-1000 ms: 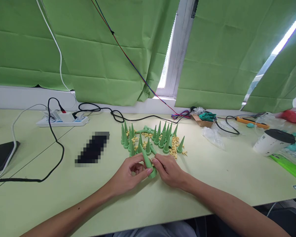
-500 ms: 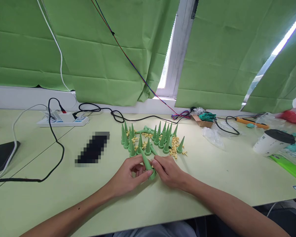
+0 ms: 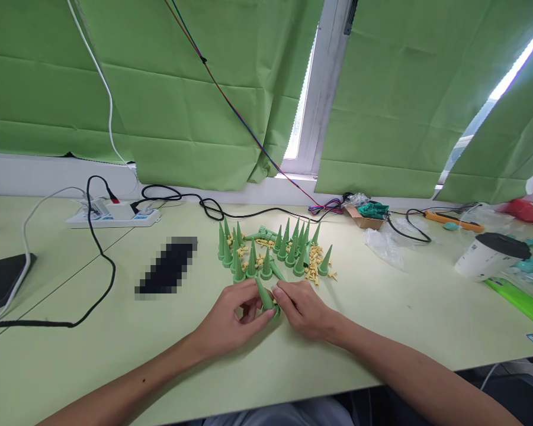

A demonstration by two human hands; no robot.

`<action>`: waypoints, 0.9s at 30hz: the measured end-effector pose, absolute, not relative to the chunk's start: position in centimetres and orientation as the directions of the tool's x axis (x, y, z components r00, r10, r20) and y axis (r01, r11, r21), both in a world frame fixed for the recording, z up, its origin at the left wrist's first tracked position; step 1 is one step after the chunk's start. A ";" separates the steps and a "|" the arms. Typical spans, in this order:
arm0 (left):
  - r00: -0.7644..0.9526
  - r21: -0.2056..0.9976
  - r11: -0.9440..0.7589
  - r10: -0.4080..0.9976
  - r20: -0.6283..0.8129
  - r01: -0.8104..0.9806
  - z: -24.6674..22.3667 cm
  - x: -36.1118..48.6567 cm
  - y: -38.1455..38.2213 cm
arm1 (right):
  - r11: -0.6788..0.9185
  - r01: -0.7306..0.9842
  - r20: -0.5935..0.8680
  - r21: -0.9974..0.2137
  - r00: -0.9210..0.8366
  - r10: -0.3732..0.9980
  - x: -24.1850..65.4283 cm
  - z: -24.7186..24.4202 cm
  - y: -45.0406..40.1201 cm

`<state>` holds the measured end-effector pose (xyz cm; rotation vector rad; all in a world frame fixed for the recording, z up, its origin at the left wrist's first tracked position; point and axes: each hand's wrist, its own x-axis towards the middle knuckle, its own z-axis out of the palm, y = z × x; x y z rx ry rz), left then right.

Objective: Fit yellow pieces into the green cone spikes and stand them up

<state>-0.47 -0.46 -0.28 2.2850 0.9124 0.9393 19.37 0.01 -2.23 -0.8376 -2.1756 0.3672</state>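
Your left hand (image 3: 233, 310) is closed in a pinch, thumb and fingers around a green cone (image 3: 263, 294). The cone is tilted, its tip leaning away from you and its wider base down by your left thumb. Your right hand (image 3: 304, 306) is half curled just beside that base, thumb and forefinger turned toward it. A yellow speck shows there (too small and covered to make out), so I cannot tell whether your right fingers grip anything or how tightly they are closed.

Just beyond your right fingertips lies a loose cone (image 3: 276, 271). Past both your hands, upright cones (image 3: 266, 267) stand clustered on the table (image 3: 404, 319), with yellow bits (image 3: 313, 266) scattered among them. Well to the left of your left hand is a power strip (image 3: 113, 221); far to the right of your right hand, a cup (image 3: 488, 258) leans.
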 end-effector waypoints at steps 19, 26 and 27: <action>0.576 0.623 -0.702 0.683 0.449 0.346 -0.9 -0.6 -0.5 | 0.752 0.471 0.575 -0.462 -0.486 0.658 19.2 -2.2 0.1; 0.555 0.629 -0.686 0.703 0.445 0.365 -1.2 -0.5 -0.4 | 0.745 0.480 0.588 -0.464 -0.462 0.664 19.2 -2.3 0.1; 0.552 0.622 -0.692 0.700 0.453 0.367 -1.1 -0.4 -0.4 | 0.743 0.479 0.589 -0.467 -0.459 0.665 19.2 -2.4 0.1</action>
